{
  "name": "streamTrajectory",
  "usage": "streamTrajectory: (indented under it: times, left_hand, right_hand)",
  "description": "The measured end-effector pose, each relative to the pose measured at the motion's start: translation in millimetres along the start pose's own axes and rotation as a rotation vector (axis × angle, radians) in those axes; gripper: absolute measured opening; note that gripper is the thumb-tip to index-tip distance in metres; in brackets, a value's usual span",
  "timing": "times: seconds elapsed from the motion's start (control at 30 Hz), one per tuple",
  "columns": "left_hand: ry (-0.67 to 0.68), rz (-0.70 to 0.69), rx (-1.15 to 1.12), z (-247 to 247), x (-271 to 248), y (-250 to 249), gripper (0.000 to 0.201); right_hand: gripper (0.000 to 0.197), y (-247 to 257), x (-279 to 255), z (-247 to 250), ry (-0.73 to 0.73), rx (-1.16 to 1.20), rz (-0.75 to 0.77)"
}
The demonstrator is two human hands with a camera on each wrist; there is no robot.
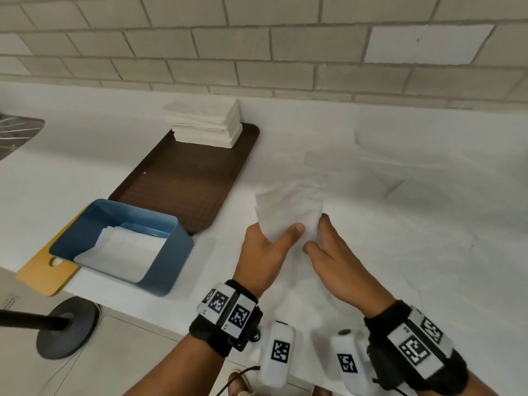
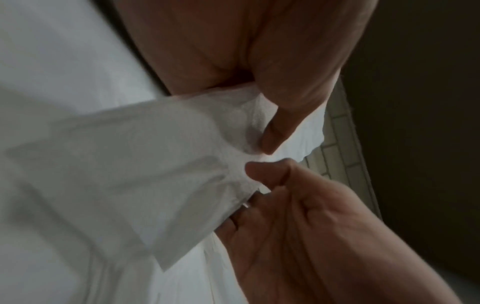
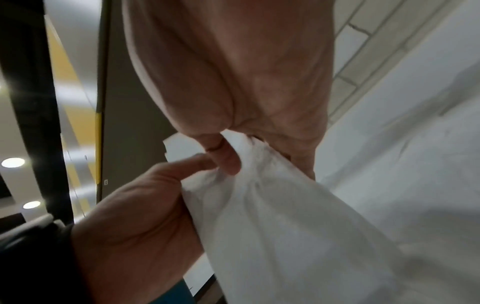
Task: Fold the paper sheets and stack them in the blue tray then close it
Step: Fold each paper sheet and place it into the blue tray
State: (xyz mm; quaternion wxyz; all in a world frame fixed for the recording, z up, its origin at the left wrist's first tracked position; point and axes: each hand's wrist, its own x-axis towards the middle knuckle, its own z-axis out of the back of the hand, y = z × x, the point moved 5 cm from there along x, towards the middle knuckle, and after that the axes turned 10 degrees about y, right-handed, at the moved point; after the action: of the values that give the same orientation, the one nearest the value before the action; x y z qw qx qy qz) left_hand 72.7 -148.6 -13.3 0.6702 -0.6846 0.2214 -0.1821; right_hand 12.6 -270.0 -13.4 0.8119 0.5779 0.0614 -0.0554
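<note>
Two hands meet over a white counter (image 1: 400, 224): the left hand (image 1: 265, 252) and right hand (image 1: 334, 258) each pinch one paper sheet (image 1: 288, 212), held right of the blue tray (image 1: 168, 252), which holds folded sheets (image 1: 120, 252). From the left wrist, thumb and fingers (image 2: 283, 121) clamp the sheet's edge. From the right wrist, fingers (image 3: 228, 158) curl into the bunched sheet.
</note>
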Motion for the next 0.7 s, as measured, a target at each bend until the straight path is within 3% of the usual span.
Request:
streamTrajectory:
  times: [0.1, 0.17, 0.27, 0.33, 0.47, 0.57, 0.7]
  left_hand:
    - [-0.025, -0.064, 0.076, 4, 0, 0, 0.017]
    - [-0.040, -0.009, 0.153, 7, -2, 16, 0.012]
    - [-0.036, 0.074, 0.231, 9, -8, 36, 0.026]
    - [-0.057, 0.067, 0.133, 13, -7, 33, 0.011]
    - [-0.142, -0.006, -0.169, 37, -5, -7, 0.027]
    - [-0.228, -0.051, -0.269, 83, -14, -33, 0.030]
    - [-0.416, -0.108, -0.196, 195, -38, -67, 0.026]
  right_hand:
    - [0.036, -5, 1, 5, -0.063, 0.044, 0.029]
    - [0.034, -15, -1, 7, -0.074, -0.023, 0.005]
    - [0.034, -23, -2, 4, -0.045, -0.165, -0.023]
    - [0.038, -19, 0, 0, -0.024, -0.180, -0.023]
    - [0.023, 15, 14, -18, 0.013, -0.122, 0.058]
    - [0.017, 52, 29, -44, 0.045, -0.135, 0.150]
    - [0.024, 98, 57, -97, 0.099, -0.322, 0.242]
